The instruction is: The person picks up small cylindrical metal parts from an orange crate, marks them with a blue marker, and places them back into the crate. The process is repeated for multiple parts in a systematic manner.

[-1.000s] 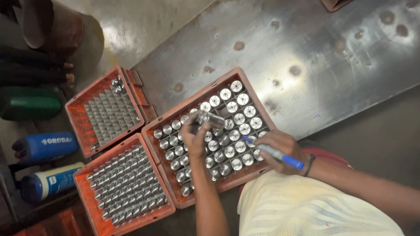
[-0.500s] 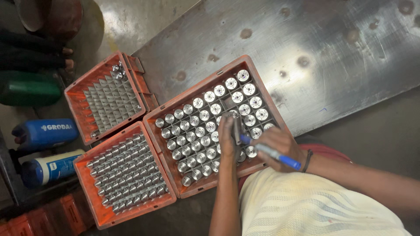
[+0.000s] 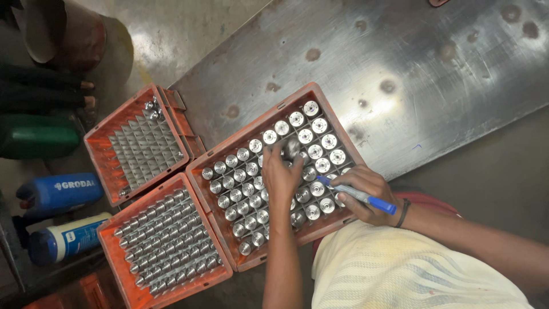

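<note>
Over the orange tray (image 3: 343, 150) on the steel table (image 3: 400, 68), our left hand (image 3: 280, 174) has shifted up from mid-tray and now grips a blurred metal cylinder (image 3: 290, 147), while our right hand (image 3: 366, 191) still grasps the blue marker (image 3: 357, 194).

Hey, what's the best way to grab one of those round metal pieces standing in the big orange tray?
Probably from straight above, pinching the round top cap of a metal piece with fingertips. Each stands upright in its own cell of the orange tray, with neighbours close on every side, so only the top is free.
</note>
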### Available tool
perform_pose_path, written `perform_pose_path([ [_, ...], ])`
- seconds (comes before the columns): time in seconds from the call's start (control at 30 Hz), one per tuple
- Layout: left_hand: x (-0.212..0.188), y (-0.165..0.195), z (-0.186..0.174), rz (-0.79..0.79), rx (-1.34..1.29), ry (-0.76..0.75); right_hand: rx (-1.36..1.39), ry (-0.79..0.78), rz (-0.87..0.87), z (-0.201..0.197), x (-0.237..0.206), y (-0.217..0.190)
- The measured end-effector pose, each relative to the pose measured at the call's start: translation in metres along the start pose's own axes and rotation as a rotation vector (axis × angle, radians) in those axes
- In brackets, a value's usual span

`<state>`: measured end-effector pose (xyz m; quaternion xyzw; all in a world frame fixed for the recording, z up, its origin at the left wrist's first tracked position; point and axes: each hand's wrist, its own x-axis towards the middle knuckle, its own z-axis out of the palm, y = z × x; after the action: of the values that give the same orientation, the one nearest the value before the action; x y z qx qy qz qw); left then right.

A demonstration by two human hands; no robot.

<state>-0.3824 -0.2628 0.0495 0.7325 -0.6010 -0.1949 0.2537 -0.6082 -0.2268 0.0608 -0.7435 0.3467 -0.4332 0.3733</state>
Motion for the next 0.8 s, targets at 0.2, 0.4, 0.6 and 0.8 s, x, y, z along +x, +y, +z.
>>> perform_pose_path([
  [0.2,0.042,0.003,0.012,-0.141,0.139,0.113,-0.025,0.001,0.011,0.000,-0.001,0.002],
  [0.4,0.064,-0.018,-0.006,-0.126,0.054,0.063,-0.045,0.019,0.007,-0.002,0.001,0.004],
  [0.6,0.017,-0.035,-0.012,-0.189,-1.676,-0.108,-0.066,-0.051,-0.160,0.001,0.007,-0.005],
  [0.8,-0.033,-0.020,0.046,-0.498,-1.277,-0.146,-0.016,0.032,-0.149,0.006,0.016,-0.004],
])
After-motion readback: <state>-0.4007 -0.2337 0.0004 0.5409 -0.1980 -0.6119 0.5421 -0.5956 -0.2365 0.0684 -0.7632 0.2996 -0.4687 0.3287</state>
